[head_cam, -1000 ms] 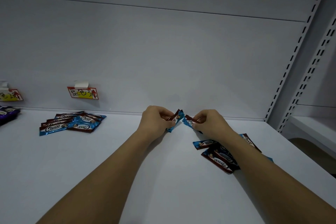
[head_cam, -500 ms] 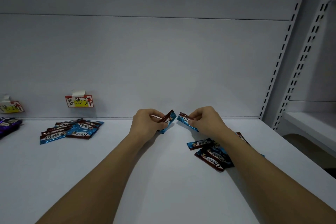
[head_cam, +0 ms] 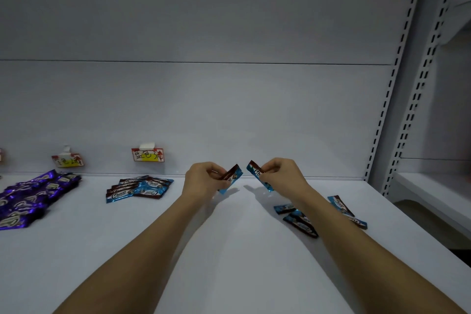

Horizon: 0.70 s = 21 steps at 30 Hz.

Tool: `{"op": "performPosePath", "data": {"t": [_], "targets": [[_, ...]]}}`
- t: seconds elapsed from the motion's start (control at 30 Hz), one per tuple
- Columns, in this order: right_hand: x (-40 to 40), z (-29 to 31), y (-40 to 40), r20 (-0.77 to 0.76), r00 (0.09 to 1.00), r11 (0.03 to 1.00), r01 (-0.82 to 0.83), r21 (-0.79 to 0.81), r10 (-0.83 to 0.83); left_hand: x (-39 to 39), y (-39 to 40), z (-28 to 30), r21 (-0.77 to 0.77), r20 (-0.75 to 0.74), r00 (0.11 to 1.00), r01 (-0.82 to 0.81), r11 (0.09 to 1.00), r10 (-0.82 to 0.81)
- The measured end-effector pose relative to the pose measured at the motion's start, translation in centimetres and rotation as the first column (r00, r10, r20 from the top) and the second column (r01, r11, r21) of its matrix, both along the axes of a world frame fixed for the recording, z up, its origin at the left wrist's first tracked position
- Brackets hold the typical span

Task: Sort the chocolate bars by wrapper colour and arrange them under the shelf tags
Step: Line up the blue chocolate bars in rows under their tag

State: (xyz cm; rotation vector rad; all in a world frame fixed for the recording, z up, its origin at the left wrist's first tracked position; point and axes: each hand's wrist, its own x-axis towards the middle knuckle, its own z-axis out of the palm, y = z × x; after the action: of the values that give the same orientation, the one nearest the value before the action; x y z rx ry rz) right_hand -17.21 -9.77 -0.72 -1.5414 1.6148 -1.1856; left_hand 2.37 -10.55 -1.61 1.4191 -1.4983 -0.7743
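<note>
- Since a second ago the two held bars have drawn apart: left hand (head_cam: 204, 179) pinches one blue bar (head_cam: 230, 178), right hand (head_cam: 281, 176) another (head_cam: 258, 176).
- Likely next: the blue pile (head_cam: 139, 187) at 9 o'clock, under its tag (head_cam: 147, 155).
- Wrappers read "Choco"; the tag's handwriting is unclear.
- Unsorted bars (head_cam: 303, 220) lie at 4 o'clock on the shelf (head_cam: 242, 250).

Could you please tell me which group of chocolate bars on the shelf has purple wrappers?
The purple pile at the far left, below the leftmost shelf tag. The sorted pile and loose bars are blue and brown.
</note>
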Motion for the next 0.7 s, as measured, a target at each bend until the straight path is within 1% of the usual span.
{"op": "performPosePath", "data": {"t": [0.1,0.37,0.57,0.7], "targets": [[2.5,0.3,0.5,-0.007,1.0,1.0,-0.029,0.001,0.029,3.7,0.6,0.3,-0.007,0.024,0.999,-0.04,0.999,0.04],[11.7,-0.9,0.7,-0.071,0.979,0.98,-0.186,0.07,0.191,14.7,2.3,-0.3,-0.035,0.044,0.986,-0.16,0.987,0.161],[18.5,-2.3,0.0,-0.166,0.948,0.962,-0.257,0.096,0.27,21.5,2.7,-1.6,-0.01,-0.024,0.969,-0.244,0.97,0.244],[21.4,-2.9,-1.1,-0.241,0.935,0.966,-0.256,0.048,0.26,23.4,2.1,-2.3,-0.018,-0.04,0.971,-0.239,0.971,0.238]]}}
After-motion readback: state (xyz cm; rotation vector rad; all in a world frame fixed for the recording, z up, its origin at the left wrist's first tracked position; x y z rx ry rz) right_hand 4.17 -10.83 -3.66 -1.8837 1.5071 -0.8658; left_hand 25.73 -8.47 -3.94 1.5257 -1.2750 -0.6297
